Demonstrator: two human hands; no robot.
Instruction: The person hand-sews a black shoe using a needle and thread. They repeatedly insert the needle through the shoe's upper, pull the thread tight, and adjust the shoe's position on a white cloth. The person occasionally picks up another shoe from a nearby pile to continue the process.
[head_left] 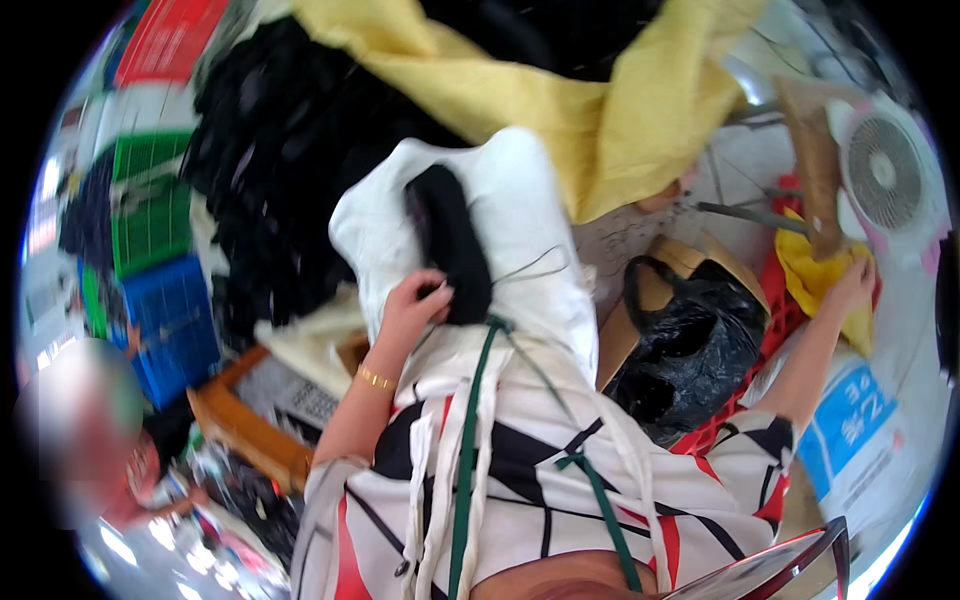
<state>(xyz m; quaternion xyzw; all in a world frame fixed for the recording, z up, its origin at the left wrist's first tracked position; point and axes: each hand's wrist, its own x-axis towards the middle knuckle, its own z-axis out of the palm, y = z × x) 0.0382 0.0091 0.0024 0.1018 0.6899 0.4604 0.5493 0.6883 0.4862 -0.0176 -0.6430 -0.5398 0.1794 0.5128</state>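
- In the head view, our left hand (420,300) has its fingers curled at the lower left edge of a black piece (458,245); we cannot tell how firmly they grip.
- The black piece lies lengthwise on the white cloth (530,200) over our lap. With that soft, uneven support, it could slide or twist if the cloth shifted.
- A thin dark strand (537,272) loops beside it; it might snag on the fingers or on the green cord (473,440) at our front.
- Our right hand (853,280) reaches far out, touching the yellow cloth (815,268) near the fan (885,168); blur keeps us from telling whether it pinches the fabric.
- That cloth could catch on the red crate (778,330) if pulled sideways.
- Our right forearm passes close to the black plastic bag (690,345); a low sweep could knock it.
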